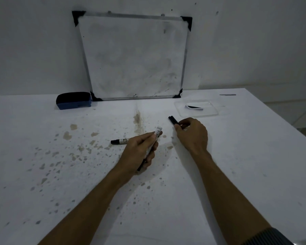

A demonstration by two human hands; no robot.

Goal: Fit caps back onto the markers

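far left at the back, on the table [42, 174], a blue eraser [74, 100] with dark top, just beside the lower left corner of the whiteboard [132, 57]. whiteboard leaning upright against the wall [25, 41], bottom edge on the table, black corners, grey smudges on the surface. in front of the eraser, many brown and grey stains [67, 135] scattered over the white table top. near the middle, a marker [119, 141] lying flat on the table, black cap pointing left, right end hidden behind the left hand [140, 152]. left hand with fingers curled round a second marker, called here pen [153, 144], gripped along its white body; pale end sticking out up and to the right past the fingertips, dark end showing below the palm. a longer brown streak [138, 121] on the table just behind this hand. to the right, close but apart from the left hand, the right hand [193, 135], knuckles up, thumb and fingers pinching a black cap [173, 120]; cap pointing up and to the left, out of the fingers, low over the table; cannot tell if touching the surface. further back and right, a clear tray [210, 113] flat on the table, near the lower right corner of the whiteboard, with a small black and white piece [194, 107] inside. both forearms bare, coming in from the bottom edge; a dark ribbed sleeve [272, 236] at the bottom right.
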